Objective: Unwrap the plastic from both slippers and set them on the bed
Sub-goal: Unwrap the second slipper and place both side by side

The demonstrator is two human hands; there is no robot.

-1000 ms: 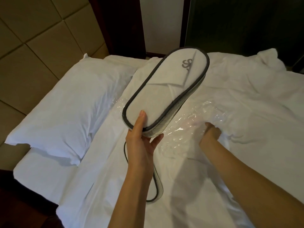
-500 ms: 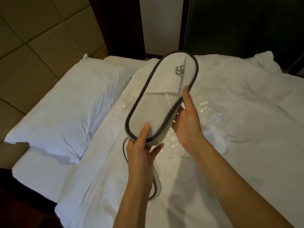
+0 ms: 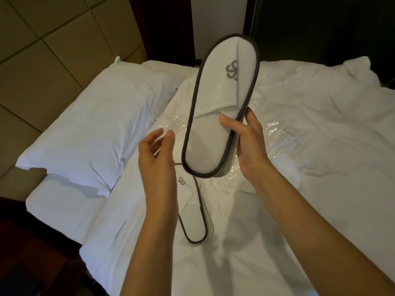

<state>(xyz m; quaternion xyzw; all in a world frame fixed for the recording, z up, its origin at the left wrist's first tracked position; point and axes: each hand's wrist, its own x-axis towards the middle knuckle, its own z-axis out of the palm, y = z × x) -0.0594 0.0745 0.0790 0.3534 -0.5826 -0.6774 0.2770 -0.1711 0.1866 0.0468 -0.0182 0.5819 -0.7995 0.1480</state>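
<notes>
A white slipper with grey trim and a grey logo (image 3: pixel 215 99) is held in the air above the bed, toe pointing away. My right hand (image 3: pixel 248 142) grips its right edge near the middle, thumb on the insole. My left hand (image 3: pixel 156 152) hovers just left of the slipper's heel, fingers apart, holding nothing. A second matching slipper (image 3: pixel 195 212) lies flat on the white bed sheet (image 3: pixel 277 231), partly hidden by my left forearm. Crumpled clear plastic (image 3: pixel 277 135) lies on the sheet under and to the right of the held slipper.
A white pillow (image 3: pixel 85 133) lies at the left against a beige padded headboard (image 3: pixel 42 60). A rumpled white duvet (image 3: pixel 331 99) covers the right side. The bed's left edge drops to a dark floor (image 3: pixel 32 253).
My right hand came up from the plastic and took the slipper by its side. My left hand let go of the heel and opened. The slipper rose and turned more upright.
</notes>
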